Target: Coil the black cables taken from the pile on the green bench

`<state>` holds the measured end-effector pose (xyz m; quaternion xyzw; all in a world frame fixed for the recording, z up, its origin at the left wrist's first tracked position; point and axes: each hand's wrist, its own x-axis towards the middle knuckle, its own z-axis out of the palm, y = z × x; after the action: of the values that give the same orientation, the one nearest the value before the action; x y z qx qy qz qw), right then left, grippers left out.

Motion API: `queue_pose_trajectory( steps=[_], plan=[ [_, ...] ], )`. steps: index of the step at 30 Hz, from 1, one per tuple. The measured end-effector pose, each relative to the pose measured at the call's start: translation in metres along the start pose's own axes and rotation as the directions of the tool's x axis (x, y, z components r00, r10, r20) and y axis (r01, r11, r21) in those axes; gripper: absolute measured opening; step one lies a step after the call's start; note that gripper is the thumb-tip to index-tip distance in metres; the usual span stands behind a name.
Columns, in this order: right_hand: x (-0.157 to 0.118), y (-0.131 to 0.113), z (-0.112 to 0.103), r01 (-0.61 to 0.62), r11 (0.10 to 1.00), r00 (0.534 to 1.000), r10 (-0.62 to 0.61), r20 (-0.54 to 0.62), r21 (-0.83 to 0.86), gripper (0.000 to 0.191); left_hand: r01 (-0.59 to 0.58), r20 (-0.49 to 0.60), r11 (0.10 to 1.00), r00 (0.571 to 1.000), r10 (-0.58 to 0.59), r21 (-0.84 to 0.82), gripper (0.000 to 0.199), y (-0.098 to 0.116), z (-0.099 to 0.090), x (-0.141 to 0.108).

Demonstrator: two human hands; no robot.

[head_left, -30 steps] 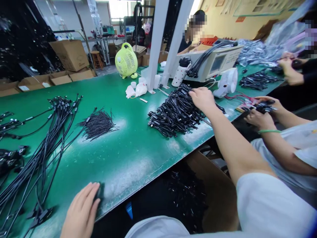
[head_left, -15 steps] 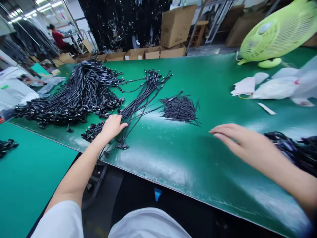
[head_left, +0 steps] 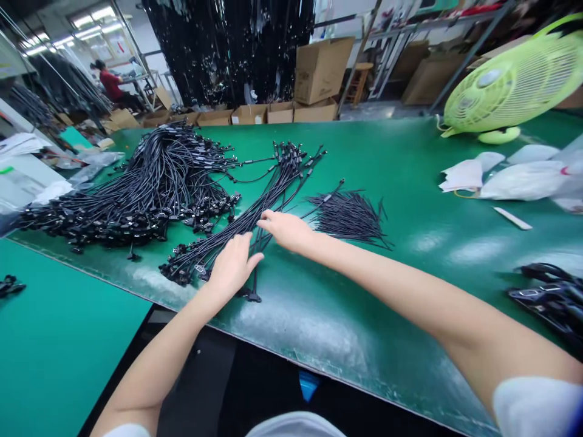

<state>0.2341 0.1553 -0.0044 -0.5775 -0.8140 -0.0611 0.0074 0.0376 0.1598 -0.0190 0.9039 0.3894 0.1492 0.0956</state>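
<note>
A loose bundle of black cables with connectors at both ends lies slantwise on the green table. My left hand rests over the lower part of this bundle, thumb apart from the fingers; nothing is gripped in it. At the bundle's middle, my right hand has its thumb and fingertips pinched together at a cable; which strand is between them is too small to tell. Beyond my right wrist is a pile of short thin black strips. A large heap of similar cables fills the left side.
A green fan stands at the back right, with white plastic bags and a white strip before it. More black cables lie at the right edge. Cardboard boxes line the far side; a person in red sits far back.
My right hand has come left from the open table to the cable bundle. My left hand has shifted a little right and nearer to me over the cables. The view has tilted slightly.
</note>
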Motion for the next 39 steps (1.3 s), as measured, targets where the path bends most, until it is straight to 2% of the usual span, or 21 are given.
queue_pose_trajectory(
  steps=[2,5,9,12,14,17,22,27,29,32,34,35,37,39],
  plan=[
    [0.019,0.008,0.01,0.004,0.999,0.999,-0.002,0.045,-0.04,0.03,-0.037,0.094,0.997,0.995,0.03,0.071,0.037,-0.009,0.014,-0.004],
    [0.031,0.02,0.022,0.04,0.998,0.998,-0.037,0.05,-0.057,0.027,-0.022,0.145,1.0,0.989,0.021,0.006,0.038,-0.019,0.024,-0.005],
    [0.025,0.029,0.019,0.064,0.994,0.998,-0.062,0.031,-0.089,0.027,-0.004,0.163,0.999,0.987,0.011,-0.041,0.029,-0.019,0.021,0.001],
    [0.022,0.026,0.012,0.061,0.992,0.998,-0.061,0.002,-0.112,0.033,0.036,0.188,0.987,0.982,-0.006,-0.156,0.02,-0.016,0.02,0.008],
    [0.026,0.02,0.009,0.095,0.986,0.995,-0.095,0.008,-0.138,0.033,0.042,0.184,0.98,0.983,-0.006,-0.195,0.025,-0.016,0.023,0.011],
    [0.04,0.014,0.011,0.141,0.976,0.989,-0.13,0.076,-0.167,0.029,0.013,0.155,0.988,0.988,0.011,-0.154,0.039,-0.017,0.028,0.013],
    [0.056,0.023,0.02,0.159,0.974,0.98,-0.137,0.143,-0.16,0.028,0.011,0.156,0.979,0.988,0.021,-0.204,0.036,-0.021,0.028,0.01],
    [0.048,0.038,0.015,0.174,0.97,0.974,-0.144,0.175,-0.168,0.027,0.057,0.14,0.963,0.99,-0.021,-0.263,0.033,-0.025,0.032,0.01],
    [0.042,0.035,0.005,0.162,0.97,0.983,-0.142,0.118,-0.18,0.028,0.088,0.096,0.938,0.994,-0.059,-0.336,0.032,-0.026,0.034,0.012],
    [0.035,0.026,-0.02,0.146,0.971,0.979,-0.169,-0.113,-0.189,0.033,0.069,-0.009,0.837,0.996,-0.089,-0.543,0.02,-0.022,0.026,0.011],
    [0.035,0.027,-0.039,0.132,0.971,0.951,-0.181,-0.25,-0.201,0.034,0.058,-0.024,0.699,0.994,-0.106,-0.713,0.021,-0.014,0.01,0.003],
    [0.036,0.033,-0.05,0.084,0.977,0.949,-0.138,-0.284,-0.195,0.033,0.07,0.0,0.612,0.993,-0.115,-0.788,0.023,-0.01,-0.002,-0.004],
    [0.036,0.055,-0.073,-0.115,0.982,0.943,0.061,-0.327,-0.147,0.03,0.145,0.101,0.44,0.987,-0.121,-0.886,0.026,-0.006,-0.029,-0.023],
    [0.028,0.089,-0.095,-0.345,0.936,0.878,0.296,-0.377,-0.068,0.032,0.179,0.153,0.321,0.983,-0.105,-0.93,0.027,-0.011,-0.054,-0.042]
  ],
)
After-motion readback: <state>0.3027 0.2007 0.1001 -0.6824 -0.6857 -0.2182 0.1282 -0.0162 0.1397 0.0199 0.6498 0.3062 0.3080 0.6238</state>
